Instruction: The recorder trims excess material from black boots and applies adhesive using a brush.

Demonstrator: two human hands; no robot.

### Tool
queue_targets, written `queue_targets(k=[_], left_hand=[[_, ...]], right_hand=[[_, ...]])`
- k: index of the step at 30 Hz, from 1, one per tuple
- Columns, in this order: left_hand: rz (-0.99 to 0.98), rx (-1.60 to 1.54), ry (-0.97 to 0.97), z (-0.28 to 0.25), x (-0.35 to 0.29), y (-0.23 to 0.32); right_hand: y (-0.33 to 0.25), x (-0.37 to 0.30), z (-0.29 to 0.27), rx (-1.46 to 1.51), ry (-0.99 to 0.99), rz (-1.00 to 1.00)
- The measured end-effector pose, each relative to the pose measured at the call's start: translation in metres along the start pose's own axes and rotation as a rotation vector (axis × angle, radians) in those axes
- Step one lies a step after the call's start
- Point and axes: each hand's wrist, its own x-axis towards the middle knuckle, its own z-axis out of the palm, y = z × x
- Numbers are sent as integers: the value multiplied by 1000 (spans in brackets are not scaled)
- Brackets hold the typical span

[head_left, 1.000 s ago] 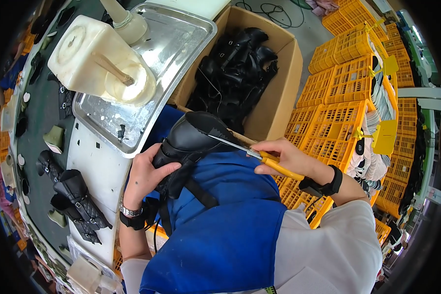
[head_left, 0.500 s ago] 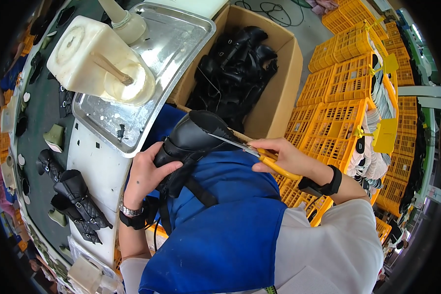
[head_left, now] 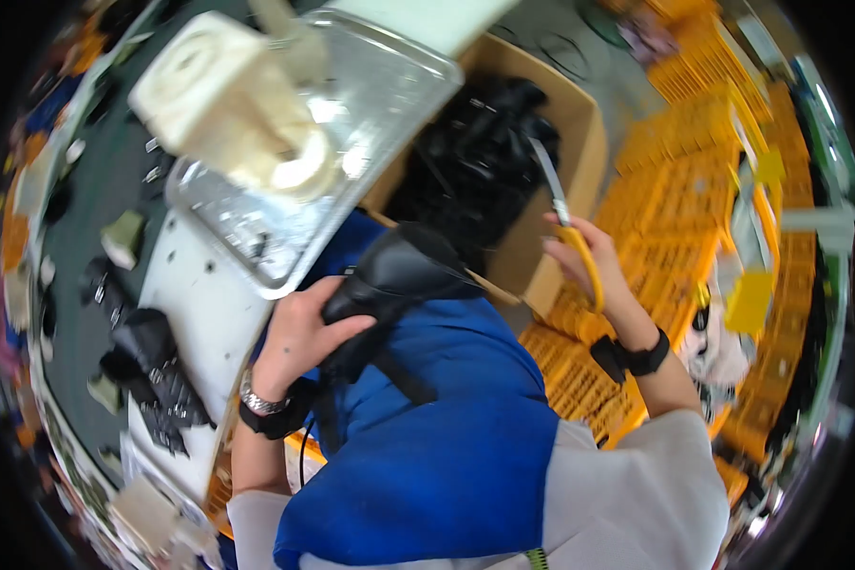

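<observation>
My left hand [head_left: 304,328] is wrapped round a black leather boot upper [head_left: 404,271], holding it over my blue apron [head_left: 427,475]. The wide end of the upper points up and to the right. In my right hand [head_left: 594,252] is a pair of scissors [head_left: 553,185] with yellow handles, raised to the right of the upper and apart from it. The blades look closed and point up and left over a cardboard box [head_left: 584,142]. A pile of black boot uppers [head_left: 475,142] fills much of that box. Motion blurs the picture somewhat.
A metal tray [head_left: 404,71] to the far left bears a white plastic glue container [head_left: 204,81]. More black uppers [head_left: 161,370] lie by the green conveyor belt [head_left: 81,228] at left. Stacked yellow crates [head_left: 679,157] stand at right, some with pale pieces inside.
The scissors have left the edge of the upper; my right hand has lifted them up and right, turning the blades upward. The whole view has shifted slightly.
</observation>
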Motion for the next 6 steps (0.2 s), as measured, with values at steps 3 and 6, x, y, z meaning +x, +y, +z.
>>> queue_targets(k=[3, 6], left_hand=[[53, -27, 83, -19, -15, 4], [-56, -124, 168, -47, -48, 13]], right_hand=[[24, 37, -19, -209, 92, -135], [21, 87, -13, 6, -90, -171]])
